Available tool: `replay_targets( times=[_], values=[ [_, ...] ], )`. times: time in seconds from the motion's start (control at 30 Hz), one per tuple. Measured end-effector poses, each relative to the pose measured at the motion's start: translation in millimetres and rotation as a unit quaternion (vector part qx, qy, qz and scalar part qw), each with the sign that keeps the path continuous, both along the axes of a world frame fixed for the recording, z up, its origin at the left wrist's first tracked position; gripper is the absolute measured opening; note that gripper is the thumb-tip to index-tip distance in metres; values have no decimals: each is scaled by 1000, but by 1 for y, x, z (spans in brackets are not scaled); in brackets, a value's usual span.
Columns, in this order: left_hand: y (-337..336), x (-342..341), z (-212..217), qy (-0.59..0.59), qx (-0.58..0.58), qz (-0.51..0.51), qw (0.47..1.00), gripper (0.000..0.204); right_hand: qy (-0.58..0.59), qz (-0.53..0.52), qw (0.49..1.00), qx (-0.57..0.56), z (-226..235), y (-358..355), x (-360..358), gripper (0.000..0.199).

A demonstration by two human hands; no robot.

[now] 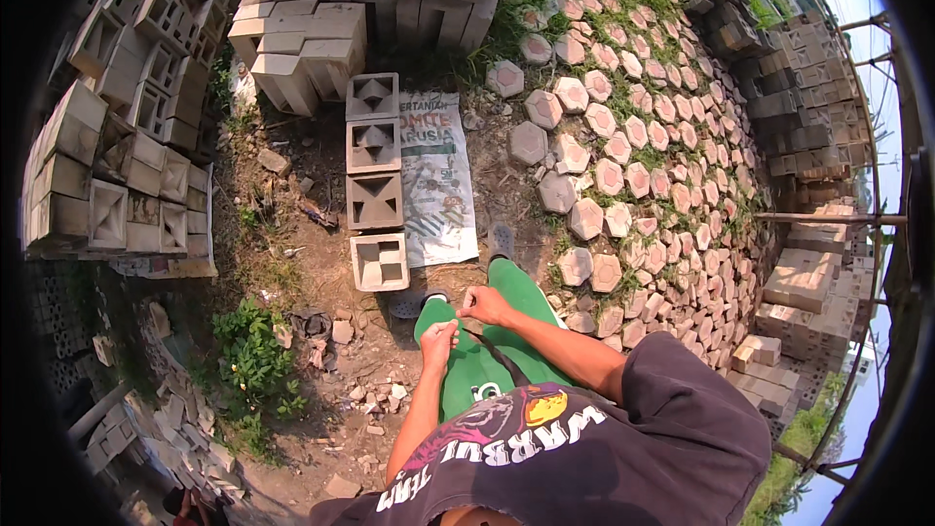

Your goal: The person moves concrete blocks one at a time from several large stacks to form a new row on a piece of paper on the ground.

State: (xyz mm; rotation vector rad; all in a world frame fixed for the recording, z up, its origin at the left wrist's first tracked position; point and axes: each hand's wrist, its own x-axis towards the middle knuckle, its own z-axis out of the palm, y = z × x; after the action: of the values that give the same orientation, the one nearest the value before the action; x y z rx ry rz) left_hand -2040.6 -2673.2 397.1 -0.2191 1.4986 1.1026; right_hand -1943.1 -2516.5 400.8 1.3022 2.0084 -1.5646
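Note:
My left hand (440, 343) is closed in front of my green trousers, its fingers curled in and the thumb up. Close by, my right hand (484, 305) is also closed, its fingertips pinched together near the left ones. Whatever either hand holds is too small to make out. A dark strip (503, 358) runs from just beside my left fingertips down across the trousers; I cannot tell whether a hand grips it. Beyond my feet, several hollow concrete vent blocks (375, 202) stand in a column, beside a white printed sack (443, 224) lying flat.
Stacks of grey blocks (307, 44) stand ahead, with more vent blocks (136, 190) at left. Hexagonal pavers (609, 177) cover the ground at right. Block piles (804, 278) line the far right. A leafy plant (255, 360) and rubble (380, 397) lie at lower left.

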Motion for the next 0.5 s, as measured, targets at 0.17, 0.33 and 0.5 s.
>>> replay_targets(
  times=[0.17, 0.33, 0.5],
  values=[
    [69, 19, 43, 112, 34, -132, 984, 31, 71, -21, 995, 61, 46, 39, 80, 41],
    [148, 39, 56, 222, 44, -183, 957, 41, 99, -98, 988, 70, 64, 108, 178, 44],
    [241, 84, 65, 227, 57, -196, 952, 39, 104, -180, 972, 108, 79, 177, 257, 48]
  ],
)
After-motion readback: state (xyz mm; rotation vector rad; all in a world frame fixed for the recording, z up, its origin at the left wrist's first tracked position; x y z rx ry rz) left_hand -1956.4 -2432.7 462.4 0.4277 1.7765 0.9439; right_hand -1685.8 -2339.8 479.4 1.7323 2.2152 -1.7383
